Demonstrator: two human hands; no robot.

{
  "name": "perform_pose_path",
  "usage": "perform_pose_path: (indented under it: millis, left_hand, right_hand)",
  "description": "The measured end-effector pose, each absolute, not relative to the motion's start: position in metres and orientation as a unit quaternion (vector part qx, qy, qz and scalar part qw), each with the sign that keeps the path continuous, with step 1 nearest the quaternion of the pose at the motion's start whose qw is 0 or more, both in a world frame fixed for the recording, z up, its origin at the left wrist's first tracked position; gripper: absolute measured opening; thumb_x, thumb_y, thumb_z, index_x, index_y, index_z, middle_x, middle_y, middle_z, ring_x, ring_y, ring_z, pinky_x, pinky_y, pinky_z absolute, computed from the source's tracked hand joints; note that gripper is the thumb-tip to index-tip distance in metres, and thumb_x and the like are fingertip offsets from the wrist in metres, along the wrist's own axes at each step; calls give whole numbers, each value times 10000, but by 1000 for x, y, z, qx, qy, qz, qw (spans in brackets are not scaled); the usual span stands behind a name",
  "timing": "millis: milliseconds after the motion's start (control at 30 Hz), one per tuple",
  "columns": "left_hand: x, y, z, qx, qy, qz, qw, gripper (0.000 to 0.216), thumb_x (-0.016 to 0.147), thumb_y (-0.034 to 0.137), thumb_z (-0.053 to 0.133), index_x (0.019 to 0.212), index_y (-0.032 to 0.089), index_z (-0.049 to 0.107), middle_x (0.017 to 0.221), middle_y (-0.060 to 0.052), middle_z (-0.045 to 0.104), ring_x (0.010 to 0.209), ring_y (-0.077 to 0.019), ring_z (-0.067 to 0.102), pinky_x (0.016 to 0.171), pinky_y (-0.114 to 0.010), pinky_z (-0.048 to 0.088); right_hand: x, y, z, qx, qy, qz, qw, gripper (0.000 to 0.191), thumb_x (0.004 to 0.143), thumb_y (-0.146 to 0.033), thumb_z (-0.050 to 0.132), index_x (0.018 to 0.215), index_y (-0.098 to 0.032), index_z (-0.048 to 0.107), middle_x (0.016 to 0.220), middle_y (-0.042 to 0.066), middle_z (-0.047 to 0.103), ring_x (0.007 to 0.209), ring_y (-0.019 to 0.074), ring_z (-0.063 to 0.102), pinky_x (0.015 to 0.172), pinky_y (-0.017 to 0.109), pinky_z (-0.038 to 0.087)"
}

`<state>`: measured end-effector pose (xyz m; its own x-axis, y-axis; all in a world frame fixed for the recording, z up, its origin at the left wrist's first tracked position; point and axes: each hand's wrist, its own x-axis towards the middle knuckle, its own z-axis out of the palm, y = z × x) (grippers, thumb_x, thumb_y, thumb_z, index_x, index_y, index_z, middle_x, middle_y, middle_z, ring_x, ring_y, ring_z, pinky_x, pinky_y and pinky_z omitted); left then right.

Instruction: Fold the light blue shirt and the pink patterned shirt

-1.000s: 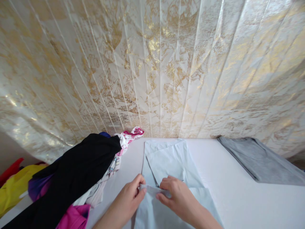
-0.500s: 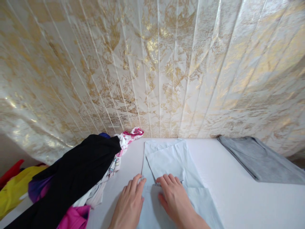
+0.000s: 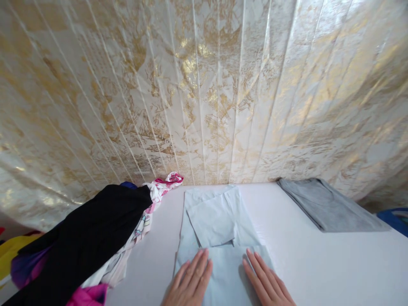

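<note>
A pale blue garment (image 3: 216, 221) lies partly folded on the white table (image 3: 306, 263), its sleeve turned in over the body. My left hand (image 3: 189, 282) rests flat on its lower left part, fingers stretched out and together. Flat on the lower right part lies my right hand (image 3: 266, 282), fingers extended. Neither hand grips anything. A strip of the blue cloth shows between the two hands.
A heap of clothes sits at the left: a black garment (image 3: 83, 242) on top, white printed fabric (image 3: 149, 208), pink (image 3: 86, 295) and yellow (image 3: 8, 259) pieces. A folded grey garment (image 3: 328, 206) lies at the back right. A gold-patterned curtain (image 3: 204, 93) hangs behind.
Both hands let go of the pinched fold, flattened on the blue garment and slid apart and toward me. The view shifted slightly rightward.
</note>
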<state>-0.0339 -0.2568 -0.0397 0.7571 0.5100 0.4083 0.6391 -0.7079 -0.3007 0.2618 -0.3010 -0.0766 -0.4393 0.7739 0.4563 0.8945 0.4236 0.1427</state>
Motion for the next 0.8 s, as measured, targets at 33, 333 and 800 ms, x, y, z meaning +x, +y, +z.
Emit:
perform_pose_path:
  millis: [33,333,800]
  left_hand:
    - [-31,-258,-45,-913,-315,-148,211,569,1002,287,335,1527,179,146,1471,-34,426,1349,-170,393,1020,-268,354]
    - [-38,-253,-29,-927,-332,-139,104,765,984,477,399,1527,128,-11,1509,-111,338,1367,-221,374,1040,-294,363]
    - [-4,-225,-26,-939,-335,-71,-23,788,965,539,415,1518,200,-32,1558,-113,172,1418,-287,258,1101,-424,317]
  right_hand:
    - [265,-302,-77,-502,-829,-188,158,802,911,-545,457,1542,-184,118,1460,98,434,1249,274,537,900,336,514]
    - [280,-300,-46,-518,-823,-120,200,822,909,-479,509,1544,-226,53,1510,84,352,1322,276,449,977,346,491]
    - [244,-230,-20,-469,-857,14,212,474,948,-188,459,1418,-247,454,1428,64,494,1302,213,483,1060,372,452]
